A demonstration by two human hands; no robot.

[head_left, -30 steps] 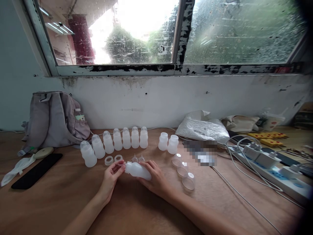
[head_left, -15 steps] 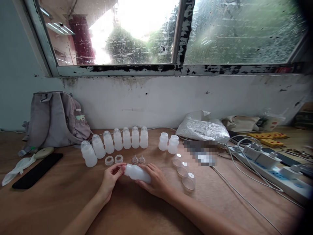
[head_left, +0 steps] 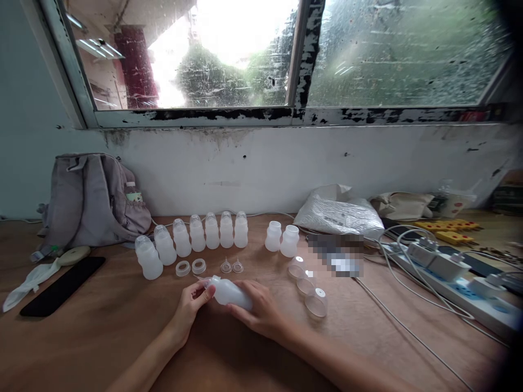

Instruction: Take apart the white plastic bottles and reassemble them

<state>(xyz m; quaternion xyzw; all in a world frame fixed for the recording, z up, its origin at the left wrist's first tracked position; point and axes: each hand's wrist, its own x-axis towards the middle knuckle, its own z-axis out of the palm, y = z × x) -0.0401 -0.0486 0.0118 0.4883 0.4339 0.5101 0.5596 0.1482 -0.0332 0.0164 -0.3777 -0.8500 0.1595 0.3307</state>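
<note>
A frosted white baby bottle lies tilted on its side above the table, its neck toward the left. My right hand is closed around its base end. At the neck, the fingers of my left hand pinch the collar end, and a bit of clear nipple shows past them. Just beyond are two white screw rings and two clear nipples. Two open bottles stand upright to the right, with three clear dome caps in front of them.
Several capped bottles stand in a row at the back. A grey backpack, a black flat object and a white cloth-like piece are at left. On the right are a silver bag, a power strip and loose cables.
My left hand has turned at the bottle's neck, its thumb now lying over the collar. The bottle has shifted and tipped slightly in my right hand. Everything else stays put.
</note>
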